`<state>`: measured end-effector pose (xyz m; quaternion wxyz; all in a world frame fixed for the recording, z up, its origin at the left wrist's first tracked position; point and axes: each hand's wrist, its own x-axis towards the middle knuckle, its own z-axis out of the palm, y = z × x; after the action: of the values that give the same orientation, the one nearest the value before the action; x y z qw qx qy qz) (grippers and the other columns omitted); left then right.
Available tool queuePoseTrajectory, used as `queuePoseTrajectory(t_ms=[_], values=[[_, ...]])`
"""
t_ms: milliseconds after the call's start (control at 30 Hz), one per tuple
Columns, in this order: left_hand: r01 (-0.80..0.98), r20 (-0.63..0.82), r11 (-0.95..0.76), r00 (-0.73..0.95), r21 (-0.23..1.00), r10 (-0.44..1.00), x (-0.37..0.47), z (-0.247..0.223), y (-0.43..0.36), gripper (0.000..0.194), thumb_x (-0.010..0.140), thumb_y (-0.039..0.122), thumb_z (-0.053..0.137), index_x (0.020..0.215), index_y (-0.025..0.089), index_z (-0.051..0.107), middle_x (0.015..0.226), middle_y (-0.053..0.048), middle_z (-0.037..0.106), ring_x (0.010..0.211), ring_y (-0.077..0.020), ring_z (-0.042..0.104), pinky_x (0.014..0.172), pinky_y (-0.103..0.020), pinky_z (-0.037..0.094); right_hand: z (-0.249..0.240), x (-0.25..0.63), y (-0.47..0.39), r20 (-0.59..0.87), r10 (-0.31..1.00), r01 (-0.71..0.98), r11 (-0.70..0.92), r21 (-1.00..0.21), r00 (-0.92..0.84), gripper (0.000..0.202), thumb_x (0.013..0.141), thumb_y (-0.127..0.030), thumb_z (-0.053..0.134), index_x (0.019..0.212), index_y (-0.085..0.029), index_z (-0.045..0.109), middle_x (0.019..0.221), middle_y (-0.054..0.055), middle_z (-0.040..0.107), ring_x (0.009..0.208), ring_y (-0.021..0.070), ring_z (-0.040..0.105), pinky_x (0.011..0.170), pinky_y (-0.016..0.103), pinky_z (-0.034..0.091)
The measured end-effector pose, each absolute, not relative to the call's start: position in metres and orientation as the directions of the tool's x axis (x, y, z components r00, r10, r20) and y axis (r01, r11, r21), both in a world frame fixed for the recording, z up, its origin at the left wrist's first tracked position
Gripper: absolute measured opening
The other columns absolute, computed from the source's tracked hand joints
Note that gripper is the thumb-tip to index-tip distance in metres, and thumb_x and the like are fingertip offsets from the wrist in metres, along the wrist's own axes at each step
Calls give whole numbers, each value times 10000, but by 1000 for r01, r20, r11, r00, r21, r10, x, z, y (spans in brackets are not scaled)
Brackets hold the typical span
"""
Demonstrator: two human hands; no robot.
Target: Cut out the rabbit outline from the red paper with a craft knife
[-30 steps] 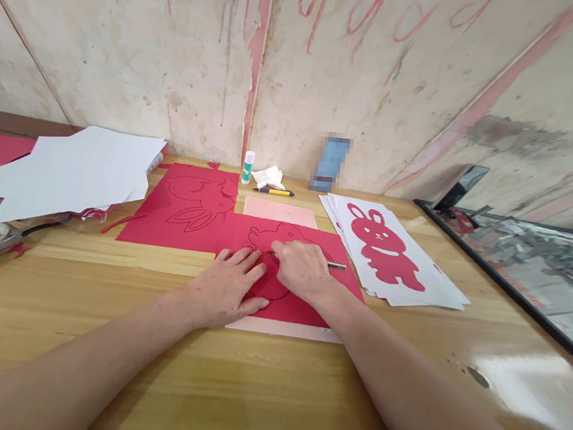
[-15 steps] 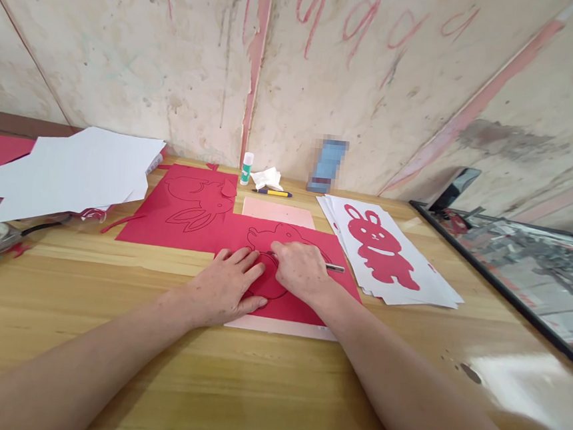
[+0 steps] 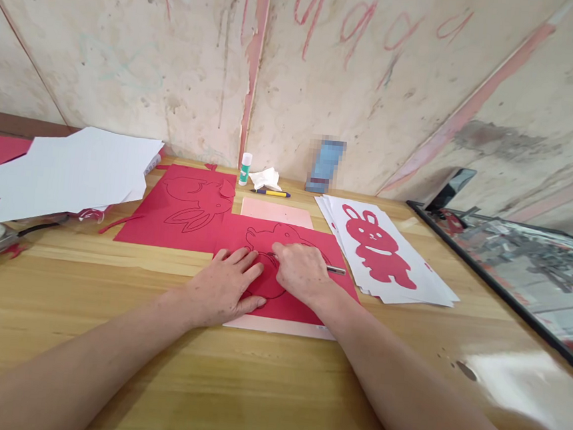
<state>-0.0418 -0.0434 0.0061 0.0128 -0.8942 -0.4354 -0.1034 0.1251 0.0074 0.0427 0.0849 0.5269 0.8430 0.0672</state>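
My left hand lies flat on a sheet of red paper, fingers spread, pressing its left part. My right hand is closed around a slim metal craft knife, whose back end sticks out to the right. Its tip points left, close to my left fingers, at a drawn black curve on the paper; the blade itself is mostly hidden. A rabbit outline is partly visible above and between my hands. Under the red sheet lies a pale pink board, showing at its far and near edges.
Another red sheet with a rabbit outline lies left. White sheets are stacked beyond it. At right is a red rabbit cutout on white paper. A glue stick, tissue and yellow-blue pen stand or lie behind.
My right hand and the knife have shifted very slightly to the right over the paper. My left hand stays in place, and the whole view has drifted a little.
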Motion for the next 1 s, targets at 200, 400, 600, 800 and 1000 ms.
queuePoseTrajectory(t_ms=[200, 400, 600, 800, 1000], values=[[783, 191, -620, 601, 56, 776, -42, 6, -43, 504, 917, 546, 355, 1214, 160, 485, 1327, -146, 481, 1187, -304, 423, 893, -452, 355, 41, 128, 7, -44, 895, 873, 444, 200, -445, 273, 744, -133, 498, 976, -194, 628, 764, 79, 680, 754, 222, 651, 584, 264, 399], [784, 187, -619, 602, 47, 776, -41, 7, -43, 512, 916, 548, 352, 1214, 154, 488, 1331, -152, 478, 1181, -306, 429, 885, -451, 364, 37, 129, 7, -20, 894, 873, 443, 203, -448, 252, 765, -143, 481, 964, -190, 629, 740, 82, 676, 752, 225, 656, 590, 264, 405], [766, 218, -637, 609, 89, 763, -43, 7, -41, 496, 901, 552, 383, 1180, 162, 509, 1360, -142, 455, 1215, -307, 406, 933, -460, 344, 37, 128, 7, -25, 897, 877, 437, 201, -441, 256, 767, -141, 473, 966, -194, 626, 738, 85, 680, 749, 234, 660, 589, 277, 413], [738, 185, -664, 640, 119, 745, -42, 4, -36, 570, 908, 580, 344, 1229, 126, 468, 1363, -153, 453, 1273, -292, 370, 1012, -438, 296, 39, 126, 7, -82, 913, 894, 409, 184, -400, 289, 776, -165, 467, 1016, -203, 622, 795, 96, 686, 815, 241, 654, 641, 295, 428], [739, 186, -661, 637, 129, 748, -43, 3, -35, 569, 907, 583, 344, 1244, 139, 459, 1363, -149, 456, 1268, -294, 382, 996, -442, 309, 40, 125, 7, -88, 913, 891, 407, 200, -398, 256, 801, -177, 453, 997, -203, 617, 789, 92, 679, 792, 237, 650, 623, 295, 424]])
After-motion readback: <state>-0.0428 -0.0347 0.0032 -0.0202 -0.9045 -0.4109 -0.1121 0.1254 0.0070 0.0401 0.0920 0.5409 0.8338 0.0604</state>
